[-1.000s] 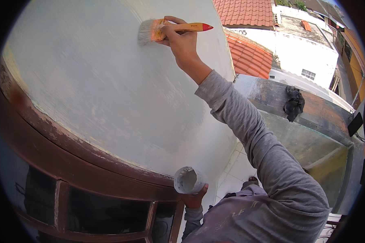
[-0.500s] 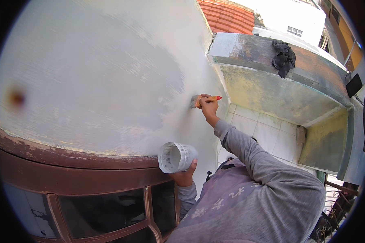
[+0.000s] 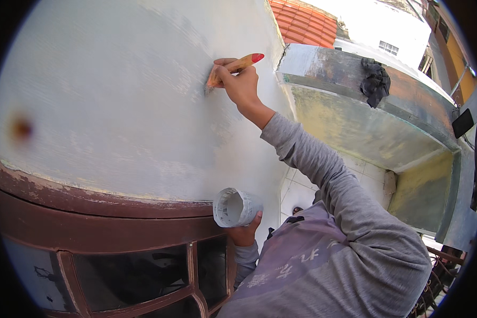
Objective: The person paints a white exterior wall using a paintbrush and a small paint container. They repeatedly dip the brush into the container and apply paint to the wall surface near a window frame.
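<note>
My right hand [image 3: 241,88] is closed round the handle of a paintbrush [image 3: 245,62], which is orange with a red tip. Its bristles press against the pale grey-white wall [image 3: 116,106], which shows streaky, uneven paint. Lower down, my left hand [image 3: 246,231] holds a white plastic paint tub [image 3: 250,208] from beneath and the side. The tub is tilted, its mouth facing the wall and window frame, with whitish paint smeared inside. How much paint it holds I cannot tell.
Below the wall runs a brown wooden window frame [image 3: 111,233] with dark glass panes [image 3: 132,278]. To the right stands a weathered low parapet [image 3: 350,116] with a crumpled black cloth [image 3: 374,83] on top. White floor tiles [image 3: 301,192] and a stone block [image 3: 389,183] lie below.
My right hand has moved up and to the left along the wall with the brush. The tub in my left hand has shifted only slightly to the right.
</note>
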`<state>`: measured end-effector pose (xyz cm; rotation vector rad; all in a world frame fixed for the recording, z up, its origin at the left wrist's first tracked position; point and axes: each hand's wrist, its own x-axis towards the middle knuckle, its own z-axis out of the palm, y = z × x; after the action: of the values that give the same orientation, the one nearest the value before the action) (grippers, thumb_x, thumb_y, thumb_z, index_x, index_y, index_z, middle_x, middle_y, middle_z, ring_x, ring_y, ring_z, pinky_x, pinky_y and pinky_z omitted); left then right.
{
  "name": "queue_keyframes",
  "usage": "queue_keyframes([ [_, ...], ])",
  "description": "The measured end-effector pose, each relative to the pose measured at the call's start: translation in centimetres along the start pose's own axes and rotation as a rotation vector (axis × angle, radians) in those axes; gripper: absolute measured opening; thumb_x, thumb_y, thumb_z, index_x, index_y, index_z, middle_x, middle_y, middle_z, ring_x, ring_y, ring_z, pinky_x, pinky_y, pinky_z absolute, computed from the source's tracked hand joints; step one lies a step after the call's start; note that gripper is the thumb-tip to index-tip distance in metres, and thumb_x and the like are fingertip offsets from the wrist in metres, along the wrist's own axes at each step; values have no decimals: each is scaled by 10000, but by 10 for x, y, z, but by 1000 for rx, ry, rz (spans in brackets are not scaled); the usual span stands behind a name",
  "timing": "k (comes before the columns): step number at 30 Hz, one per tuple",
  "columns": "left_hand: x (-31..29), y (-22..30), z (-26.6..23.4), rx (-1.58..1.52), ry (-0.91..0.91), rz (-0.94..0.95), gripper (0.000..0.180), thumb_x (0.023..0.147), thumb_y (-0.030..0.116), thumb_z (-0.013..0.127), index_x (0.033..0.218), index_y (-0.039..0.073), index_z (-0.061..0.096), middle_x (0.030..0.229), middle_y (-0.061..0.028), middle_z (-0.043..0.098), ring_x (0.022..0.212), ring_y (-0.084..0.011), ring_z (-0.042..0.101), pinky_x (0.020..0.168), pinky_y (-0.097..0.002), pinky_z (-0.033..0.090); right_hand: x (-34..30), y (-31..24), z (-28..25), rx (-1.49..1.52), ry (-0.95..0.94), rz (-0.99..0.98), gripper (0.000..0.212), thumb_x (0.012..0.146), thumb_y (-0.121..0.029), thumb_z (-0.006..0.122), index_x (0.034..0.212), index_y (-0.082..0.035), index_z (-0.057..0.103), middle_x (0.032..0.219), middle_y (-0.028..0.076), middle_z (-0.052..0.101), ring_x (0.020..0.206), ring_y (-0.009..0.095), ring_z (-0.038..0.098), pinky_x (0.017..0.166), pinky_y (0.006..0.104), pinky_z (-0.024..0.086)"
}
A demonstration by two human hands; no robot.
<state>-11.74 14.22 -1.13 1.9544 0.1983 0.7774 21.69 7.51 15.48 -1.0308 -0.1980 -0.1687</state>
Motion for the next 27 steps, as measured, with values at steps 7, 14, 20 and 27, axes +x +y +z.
queue_keyframes([
  [7,-4,-3,1,-60,11,-92,1019,682,175,985,1529,19,441,1409,-140,610,1276,-284,630,1109,-467,526,7,-15,-1,452,-74,-96,345,1002,-167,741,1213,93,663,1393,188,630,1128,265,708,965,416,673],
  [14,8,14,0,-131,42,-111,921,678,151,981,1463,0,522,1357,-143,652,1254,-275,646,1110,-443,504,-81,204,-113,103,177,271,379,967,-110,757,1297,40,648,1270,156,651,1085,249,721,853,407,697],
  [20,-2,1,11,-78,50,-131,824,689,165,972,1396,2,583,1327,-134,683,1205,-261,680,1061,-430,537,-173,152,-209,7,227,570,527,967,-125,741,1435,5,536,1238,140,677,1014,275,758,868,407,685],
  [27,0,-3,45,29,-70,-59,906,667,221,999,1402,-2,519,1250,-171,717,1104,-294,731,993,-429,578,-180,17,-208,37,193,449,460,1003,-165,732,1382,-7,526,1236,102,662,1044,174,718,873,341,629],
])
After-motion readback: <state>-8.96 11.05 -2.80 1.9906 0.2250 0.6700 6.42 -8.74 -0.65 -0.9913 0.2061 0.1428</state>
